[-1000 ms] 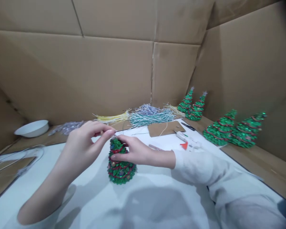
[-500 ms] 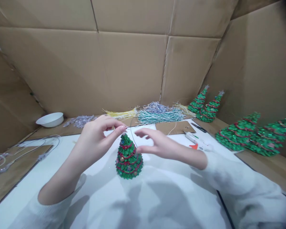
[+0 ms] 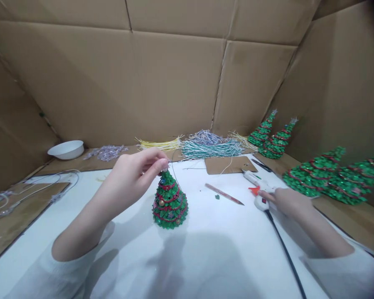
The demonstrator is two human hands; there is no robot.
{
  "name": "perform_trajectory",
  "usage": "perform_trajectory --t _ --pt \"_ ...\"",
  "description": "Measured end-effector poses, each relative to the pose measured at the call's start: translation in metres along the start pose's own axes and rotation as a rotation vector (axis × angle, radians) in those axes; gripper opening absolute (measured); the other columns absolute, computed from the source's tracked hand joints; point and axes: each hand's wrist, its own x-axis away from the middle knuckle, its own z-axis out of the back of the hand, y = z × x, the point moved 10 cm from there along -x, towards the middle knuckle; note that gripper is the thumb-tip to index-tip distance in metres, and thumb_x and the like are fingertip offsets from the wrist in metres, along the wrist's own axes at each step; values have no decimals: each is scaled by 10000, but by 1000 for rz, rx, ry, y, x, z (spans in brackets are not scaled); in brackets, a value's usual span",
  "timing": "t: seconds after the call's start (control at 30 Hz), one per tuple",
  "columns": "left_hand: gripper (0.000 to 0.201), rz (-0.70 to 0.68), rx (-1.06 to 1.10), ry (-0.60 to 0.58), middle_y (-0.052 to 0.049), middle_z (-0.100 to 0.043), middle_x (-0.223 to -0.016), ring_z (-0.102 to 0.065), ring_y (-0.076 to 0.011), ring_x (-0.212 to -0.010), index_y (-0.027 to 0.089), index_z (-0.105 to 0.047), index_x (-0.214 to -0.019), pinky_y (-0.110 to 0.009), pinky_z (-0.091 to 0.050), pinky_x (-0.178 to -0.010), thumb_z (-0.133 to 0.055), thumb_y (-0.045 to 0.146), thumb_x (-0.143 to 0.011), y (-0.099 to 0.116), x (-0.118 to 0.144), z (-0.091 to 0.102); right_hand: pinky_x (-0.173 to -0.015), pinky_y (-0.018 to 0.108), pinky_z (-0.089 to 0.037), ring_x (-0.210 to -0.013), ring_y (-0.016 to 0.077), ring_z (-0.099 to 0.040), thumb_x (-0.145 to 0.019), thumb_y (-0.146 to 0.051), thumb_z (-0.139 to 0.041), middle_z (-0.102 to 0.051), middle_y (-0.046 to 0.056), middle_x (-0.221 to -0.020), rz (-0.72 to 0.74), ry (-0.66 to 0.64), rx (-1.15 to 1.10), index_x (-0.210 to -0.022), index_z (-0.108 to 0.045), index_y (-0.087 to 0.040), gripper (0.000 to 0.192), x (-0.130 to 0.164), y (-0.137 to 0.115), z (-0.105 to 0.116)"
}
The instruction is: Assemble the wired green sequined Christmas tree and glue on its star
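A small green Christmas tree (image 3: 170, 203) with red garland and tiny ornaments stands upright on the white tabletop. My left hand (image 3: 140, 171) is closed at its top, thumb and index finger pinched together around the tip, where a pale bit shows; the fingers partly hide the point. Over to the right, my right hand (image 3: 288, 201) has its fingers round the body of a white hot glue gun (image 3: 262, 202) with an orange trigger and black cord. The gun still lies on the table, its nozzle facing away to the left.
A pencil (image 3: 224, 194) and a green scrap (image 3: 217, 197) lie between tree and gun. Behind are bundles of green-white wires (image 3: 212, 149) and yellow wires (image 3: 160, 144), clear plastic pieces (image 3: 107, 153) and a white bowl (image 3: 67, 150). Several finished trees (image 3: 314, 172) line the right. Cardboard walls (image 3: 174, 83) enclose everything.
My right hand has left the tree's side and moved right onto the glue gun, uncovering the pencil. My left hand stays at the treetop, its fingertips now closer around the tip.
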Motion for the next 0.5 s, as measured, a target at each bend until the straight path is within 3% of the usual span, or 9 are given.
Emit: perform_trajectory --t 0.13,0.23,0.5 --pt "254 25 -6 6 43 -673 -745 -608 -118 -656 223 -590 -825 -234 -417 -593 -452 425 -891 -2 2 0 -618 396 -449 -840 360 -641 -795 -689 -360 -670 190 -847 -160 -72 11 -652 -594 -170 587 -11 15 -18" --pt "259 20 -16 20 48 -660 -707 -602 -108 -626 221 -591 -794 -227 -415 -586 -459 422 -889 -1 2 1 -629 399 -463 -849 354 -640 -778 -727 -323 -671 184 -862 -190 -93 -6 -717 -618 -157 644 -13 11 -25" --pt "253 -34 -35 52 22 -650 -795 -597 -118 -612 228 -613 -820 -231 -425 -576 -467 424 -882 1 0 1 -647 387 -460 -909 361 -636 -867 -524 -323 -662 233 -988 -182 -86 -79 -916 -637 -95 534 -10 -2 -36"
